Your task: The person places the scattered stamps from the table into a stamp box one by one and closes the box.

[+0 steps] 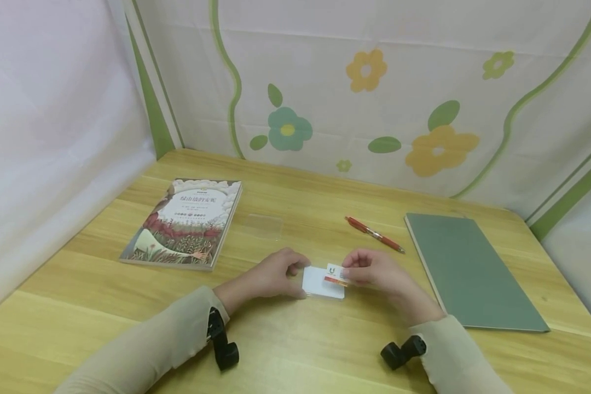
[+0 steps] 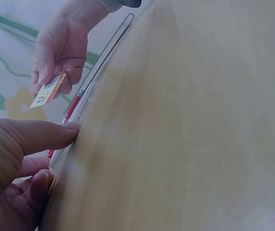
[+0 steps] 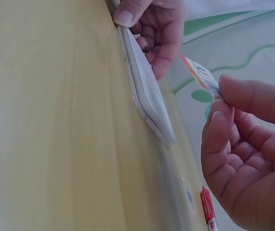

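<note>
My right hand (image 1: 381, 278) pinches a small printed card (image 1: 332, 272) by its right end, between thumb and fingers. The card is white with a "U"-like logo and an orange-red stripe. Below it, a stack of white cards (image 1: 315, 283) lies on the table in a shallow clear case, whose edge (image 3: 136, 98) shows in the right wrist view. My left hand (image 1: 278, 273) grips the left end of this case, thumb on the near side and fingers on the far side. In the head view the printed card overlaps the stack's right part.
A clear plastic lid (image 1: 263, 227) lies beyond the left hand, near an illustrated book (image 1: 184, 224). A red pen (image 1: 374, 234) lies beyond the right hand, a green board-like notebook (image 1: 473, 273) to its right. The right wrist view shows a small printed piece (image 3: 188, 195) near the pen.
</note>
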Demonstrator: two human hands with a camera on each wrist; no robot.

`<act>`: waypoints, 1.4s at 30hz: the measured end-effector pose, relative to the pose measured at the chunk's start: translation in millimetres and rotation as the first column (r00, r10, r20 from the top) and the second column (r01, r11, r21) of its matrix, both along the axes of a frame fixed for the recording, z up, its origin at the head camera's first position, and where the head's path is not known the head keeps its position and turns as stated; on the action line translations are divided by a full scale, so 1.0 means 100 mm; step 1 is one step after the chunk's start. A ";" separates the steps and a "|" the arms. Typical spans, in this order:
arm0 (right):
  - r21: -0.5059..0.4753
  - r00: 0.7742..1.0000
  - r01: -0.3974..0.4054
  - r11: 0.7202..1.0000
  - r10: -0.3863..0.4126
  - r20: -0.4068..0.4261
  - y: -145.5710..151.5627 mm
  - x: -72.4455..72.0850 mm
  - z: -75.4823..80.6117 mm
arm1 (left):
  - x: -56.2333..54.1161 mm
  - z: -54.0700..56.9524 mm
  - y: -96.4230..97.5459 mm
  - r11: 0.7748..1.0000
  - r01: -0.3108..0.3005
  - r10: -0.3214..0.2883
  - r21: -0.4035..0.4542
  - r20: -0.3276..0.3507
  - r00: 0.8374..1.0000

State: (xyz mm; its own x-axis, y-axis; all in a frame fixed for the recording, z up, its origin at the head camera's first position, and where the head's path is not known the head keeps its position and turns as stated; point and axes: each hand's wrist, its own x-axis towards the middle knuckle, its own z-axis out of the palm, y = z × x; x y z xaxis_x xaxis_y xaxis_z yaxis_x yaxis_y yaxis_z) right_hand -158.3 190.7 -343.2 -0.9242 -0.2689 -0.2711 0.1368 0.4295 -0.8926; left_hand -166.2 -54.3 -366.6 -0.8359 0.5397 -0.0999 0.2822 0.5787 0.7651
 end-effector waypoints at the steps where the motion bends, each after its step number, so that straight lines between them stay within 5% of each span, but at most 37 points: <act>1: -0.003 1.000 -0.001 1.000 0.001 0.003 -0.02 0.00 0.00 | 0.00 0.00 0.00 1.000 0.003 -0.003 0.001 0.004 1.000; 22: 0.048 0.991 -0.122 0.991 0.124 -0.041 -0.35 -0.07 -0.09 | -0.02 -0.03 0.00 0.999 0.022 -0.021 0.023 -0.033 0.999; 42: 0.281 0.986 -0.024 0.959 0.069 -0.151 -0.52 -0.04 -0.13 | -0.02 -0.03 -0.01 1.000 0.020 -0.019 0.024 -0.028 0.999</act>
State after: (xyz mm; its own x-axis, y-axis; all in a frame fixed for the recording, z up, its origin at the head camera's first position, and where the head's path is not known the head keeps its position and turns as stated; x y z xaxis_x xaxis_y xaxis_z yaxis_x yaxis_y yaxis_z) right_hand -162.3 139.1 -356.1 -0.9495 -0.2476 -0.1930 -0.0220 0.6657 -0.7459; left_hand -168.6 -55.3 -369.3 -0.8273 0.5582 -0.0630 0.3151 0.5540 0.7706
